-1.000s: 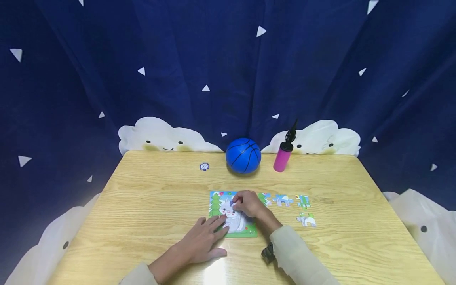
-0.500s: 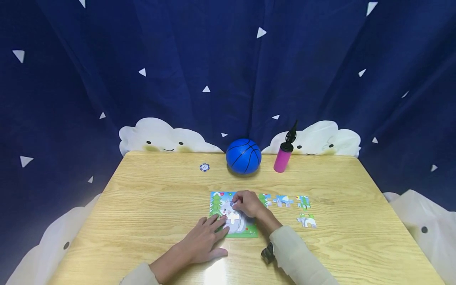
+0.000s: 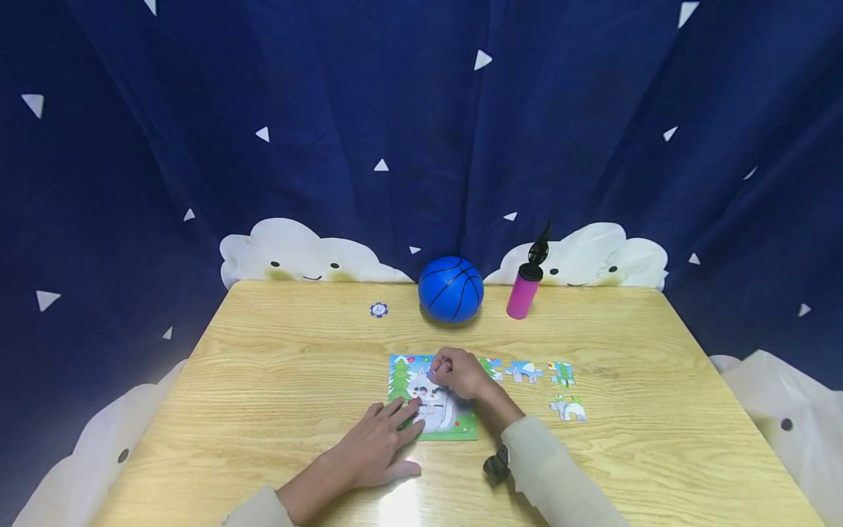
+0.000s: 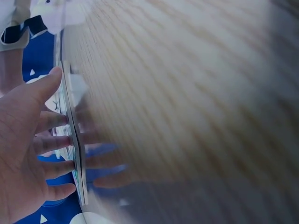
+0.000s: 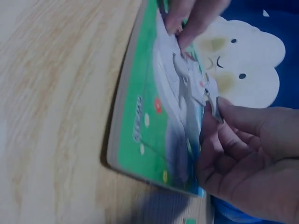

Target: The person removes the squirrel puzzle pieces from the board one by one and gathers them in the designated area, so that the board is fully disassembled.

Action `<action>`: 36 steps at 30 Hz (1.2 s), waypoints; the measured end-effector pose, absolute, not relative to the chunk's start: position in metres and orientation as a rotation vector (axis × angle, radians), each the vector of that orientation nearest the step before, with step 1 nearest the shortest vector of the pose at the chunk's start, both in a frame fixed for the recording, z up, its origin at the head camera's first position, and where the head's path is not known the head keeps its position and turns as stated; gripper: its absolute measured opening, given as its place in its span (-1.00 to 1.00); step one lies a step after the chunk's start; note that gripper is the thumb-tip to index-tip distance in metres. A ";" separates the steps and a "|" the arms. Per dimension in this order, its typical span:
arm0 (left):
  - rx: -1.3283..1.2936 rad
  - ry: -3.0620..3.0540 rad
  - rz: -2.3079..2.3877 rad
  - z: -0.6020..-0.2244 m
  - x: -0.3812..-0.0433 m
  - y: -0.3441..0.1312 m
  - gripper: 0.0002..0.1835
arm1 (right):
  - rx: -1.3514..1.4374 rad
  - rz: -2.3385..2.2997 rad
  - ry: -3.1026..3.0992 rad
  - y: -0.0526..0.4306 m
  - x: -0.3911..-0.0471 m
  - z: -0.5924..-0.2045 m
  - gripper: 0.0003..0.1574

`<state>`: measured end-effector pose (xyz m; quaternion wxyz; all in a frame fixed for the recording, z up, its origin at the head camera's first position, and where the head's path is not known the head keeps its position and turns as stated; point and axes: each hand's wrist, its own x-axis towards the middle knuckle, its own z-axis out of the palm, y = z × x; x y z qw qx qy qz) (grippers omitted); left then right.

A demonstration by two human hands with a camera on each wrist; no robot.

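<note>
A jigsaw puzzle board [image 3: 448, 432] with a white cartoon animal among green trees lies flat on the table. My right hand [image 3: 461, 375] is over its upper right part and pinches a puzzle piece [image 5: 212, 93] between thumb and fingers. That piece is tilted at the animal's face, partly raised from the board in the right wrist view. My left hand [image 3: 378, 443] lies with fingers spread, its fingertips on the board's left side and its thumb on the table. In the left wrist view, the left hand's fingers reach the board's edge [image 4: 77, 154].
Several loose puzzle pieces lie right of the board, among them a white-and-green piece [image 3: 568, 408] and a tree piece [image 3: 562, 373]. Behind stand a blue ball [image 3: 451, 289] and a pink pump [image 3: 522, 296]. A round blue-and-white chip [image 3: 378, 309] lies further left.
The right hand has shifted very slightly up, and the piece in it has tilted over the animal's face, where a pale gap showed half a second ago. The left hand stays put.
</note>
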<state>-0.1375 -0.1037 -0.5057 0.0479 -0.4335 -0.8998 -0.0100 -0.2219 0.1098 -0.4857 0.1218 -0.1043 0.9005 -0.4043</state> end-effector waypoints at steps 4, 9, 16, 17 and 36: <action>-1.328 -2.748 -0.037 -0.504 -0.139 -0.103 -0.28 | -0.326 -1.239 2.571 0.122 -0.224 -0.482 -0.94; -1.328 -2.742 -0.040 -0.501 -0.139 -0.104 -0.29 | -0.322 -1.249 2.536 0.140 -0.222 -0.472 -0.94; -1.322 -2.755 -0.054 -0.503 -0.139 -0.103 -0.29 | -0.398 -1.220 2.605 0.175 -0.208 -0.459 -0.91; -1.323 -2.753 -0.059 -0.503 -0.139 -0.103 -0.30 | -0.400 -1.222 2.606 0.180 -0.205 -0.458 -0.91; -1.330 -2.752 -0.056 -0.504 -0.138 -0.101 -0.31 | -0.241 -1.199 2.618 0.258 -0.184 -0.470 -0.88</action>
